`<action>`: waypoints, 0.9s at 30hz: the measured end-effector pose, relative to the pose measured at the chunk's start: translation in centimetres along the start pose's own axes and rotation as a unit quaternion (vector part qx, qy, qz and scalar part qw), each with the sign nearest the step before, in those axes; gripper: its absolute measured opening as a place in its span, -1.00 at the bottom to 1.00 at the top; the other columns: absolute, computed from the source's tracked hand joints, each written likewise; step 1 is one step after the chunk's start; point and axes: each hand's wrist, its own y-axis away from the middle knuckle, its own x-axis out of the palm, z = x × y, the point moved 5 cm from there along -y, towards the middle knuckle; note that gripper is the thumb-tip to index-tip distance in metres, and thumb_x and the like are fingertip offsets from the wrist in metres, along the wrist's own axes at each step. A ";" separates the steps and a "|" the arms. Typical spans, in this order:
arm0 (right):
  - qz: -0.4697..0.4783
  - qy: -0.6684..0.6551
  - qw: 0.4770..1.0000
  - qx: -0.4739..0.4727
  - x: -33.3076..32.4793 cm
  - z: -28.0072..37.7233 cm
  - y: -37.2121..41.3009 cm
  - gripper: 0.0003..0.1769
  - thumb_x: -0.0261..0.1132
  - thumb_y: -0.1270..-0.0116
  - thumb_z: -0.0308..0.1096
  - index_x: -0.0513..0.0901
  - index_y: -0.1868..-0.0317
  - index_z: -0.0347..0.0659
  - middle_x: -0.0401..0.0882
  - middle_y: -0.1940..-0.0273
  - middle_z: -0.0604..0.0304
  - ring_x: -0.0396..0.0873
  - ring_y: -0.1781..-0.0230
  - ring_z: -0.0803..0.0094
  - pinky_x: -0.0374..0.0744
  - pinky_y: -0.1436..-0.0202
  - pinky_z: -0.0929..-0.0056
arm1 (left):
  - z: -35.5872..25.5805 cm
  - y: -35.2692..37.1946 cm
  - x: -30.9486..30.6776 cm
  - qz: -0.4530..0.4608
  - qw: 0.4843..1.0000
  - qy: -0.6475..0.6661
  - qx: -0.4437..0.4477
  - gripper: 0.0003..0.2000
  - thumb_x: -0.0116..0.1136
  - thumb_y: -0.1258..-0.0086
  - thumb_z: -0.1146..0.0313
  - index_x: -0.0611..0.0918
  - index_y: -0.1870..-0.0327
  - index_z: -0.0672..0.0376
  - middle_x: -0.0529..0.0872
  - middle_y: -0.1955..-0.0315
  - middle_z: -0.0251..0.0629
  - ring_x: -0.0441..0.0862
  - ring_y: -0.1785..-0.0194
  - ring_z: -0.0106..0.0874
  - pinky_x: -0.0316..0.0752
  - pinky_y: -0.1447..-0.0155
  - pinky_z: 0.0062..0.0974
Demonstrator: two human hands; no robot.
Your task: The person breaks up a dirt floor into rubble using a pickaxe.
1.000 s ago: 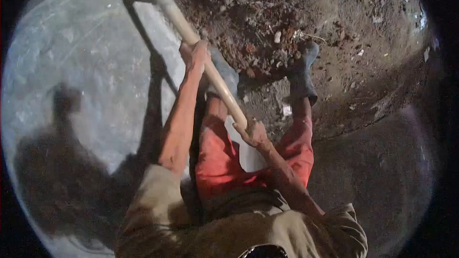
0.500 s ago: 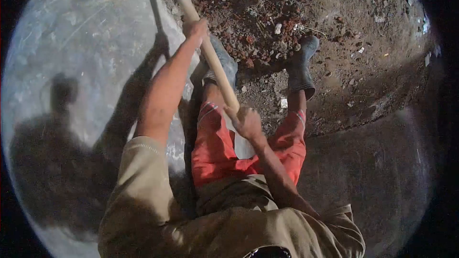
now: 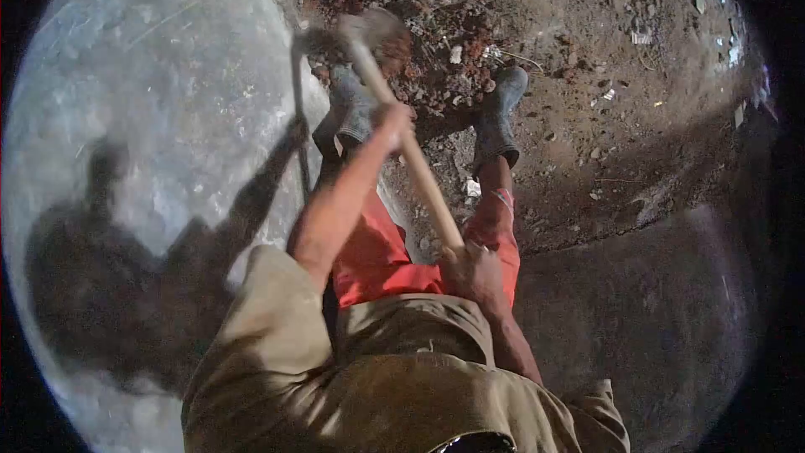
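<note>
A hoe [image 3: 429, 189] with a pale wooden handle slants across in front of my body. Its broad head, blurred by motion, is over the reddish soil [image 3: 444, 0] near the top, with what looks like dirt on it. My left hand [image 3: 392, 124] is closed around the upper part of the handle. Lower down, by my lap, my right hand [image 3: 474, 273] is wrapped round the handle's end. Both hands lie between my legs in red shorts [image 3: 377, 260].
My dark boots [image 3: 499, 113] stand on rubble and loose soil. A smooth grey concrete surface [image 3: 168, 117] spreads to the left, with my shadow on it. Litter scraps [image 3: 641, 38] lie on the dirt at right, and a dark smooth surface [image 3: 620, 310] is at lower right.
The hoe has come back toward my body, its head dropping from the top edge to just beyond my boots. Both hands have moved down and right with it, still gripping.
</note>
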 end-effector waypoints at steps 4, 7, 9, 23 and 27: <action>-0.078 0.082 0.991 0.075 -1.5 -12.6 7.5 -0.62 0.23 0.09 -0.06 0.54 0.59 -0.28 0.46 0.68 -0.04 0.50 0.65 0.18 0.39 0.63 0.36 | 7.8 4.5 10.3 0.041 0.997 0.064 -0.029 -0.89 -0.01 0.14 0.43 0.33 0.66 0.17 0.32 0.81 -0.33 0.32 0.80 -0.46 0.30 0.72 -0.53; -0.082 0.096 0.985 0.117 -4.7 -10.9 7.6 -0.60 0.27 0.10 -0.06 0.51 0.65 -0.30 0.41 0.73 -0.03 0.48 0.70 0.23 0.35 0.67 0.36 | 8.2 4.5 11.9 0.059 0.992 0.106 -0.024 -0.89 0.00 0.15 0.43 0.33 0.68 0.17 0.35 0.81 -0.33 0.34 0.80 -0.46 0.32 0.73 -0.53; -0.167 0.077 0.982 -0.044 -4.3 -9.0 4.6 -0.58 0.26 0.08 -0.04 0.51 0.61 -0.32 0.39 0.75 0.01 0.46 0.71 0.24 0.35 0.66 0.37 | 3.1 6.0 11.2 0.043 0.994 0.097 0.007 -0.88 0.00 0.14 0.39 0.34 0.68 0.17 0.34 0.83 -0.32 0.34 0.81 -0.46 0.32 0.74 -0.50; -0.074 -0.211 0.965 -0.140 5.5 15.8 -23.6 -0.41 0.05 -0.03 0.14 0.50 0.53 -0.37 0.42 0.66 -0.13 0.45 0.60 0.02 0.39 0.52 0.23 | -27.6 -14.2 -11.6 -0.067 0.958 -0.122 0.251 -0.82 0.11 0.12 0.37 0.44 0.53 0.26 0.42 0.70 -0.28 0.41 0.68 -0.39 0.39 0.59 -0.43; -0.019 -0.112 0.992 -0.058 8.2 15.1 -23.3 -0.37 0.00 -0.04 0.17 0.48 0.56 -0.39 0.41 0.66 -0.17 0.44 0.60 -0.01 0.39 0.53 0.22 | -27.3 -11.8 -10.3 -0.092 0.901 -0.260 0.335 -0.79 -0.14 -0.14 0.22 0.42 0.47 0.19 0.42 0.68 -0.27 0.39 0.65 -0.38 0.39 0.51 -0.37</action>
